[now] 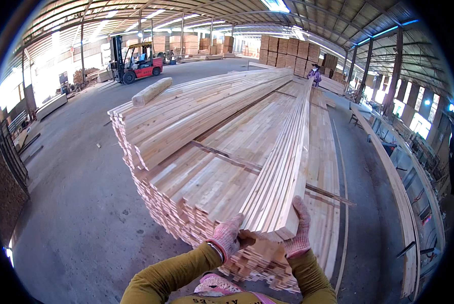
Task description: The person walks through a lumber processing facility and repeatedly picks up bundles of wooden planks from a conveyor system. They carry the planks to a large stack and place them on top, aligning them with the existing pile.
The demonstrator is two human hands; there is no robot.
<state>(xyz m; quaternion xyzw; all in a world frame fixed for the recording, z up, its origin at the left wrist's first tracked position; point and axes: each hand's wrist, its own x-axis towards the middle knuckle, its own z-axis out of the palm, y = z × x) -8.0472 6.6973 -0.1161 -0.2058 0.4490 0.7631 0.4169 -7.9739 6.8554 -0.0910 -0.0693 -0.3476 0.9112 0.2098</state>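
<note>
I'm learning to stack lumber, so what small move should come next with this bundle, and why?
Probably lower the near end: both gloved hands, left hand and right hand, grip the bundle of boards raised above the stack, while a person stands at its far end.

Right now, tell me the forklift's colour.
Red forklift, with a dark mast, clearest in the head view.

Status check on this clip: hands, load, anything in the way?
Both hands, left hand and right hand, gripping near end of plank bundle. Bundle rests lengthwise on lumber stack. Person at far end; forklift distant.
</note>
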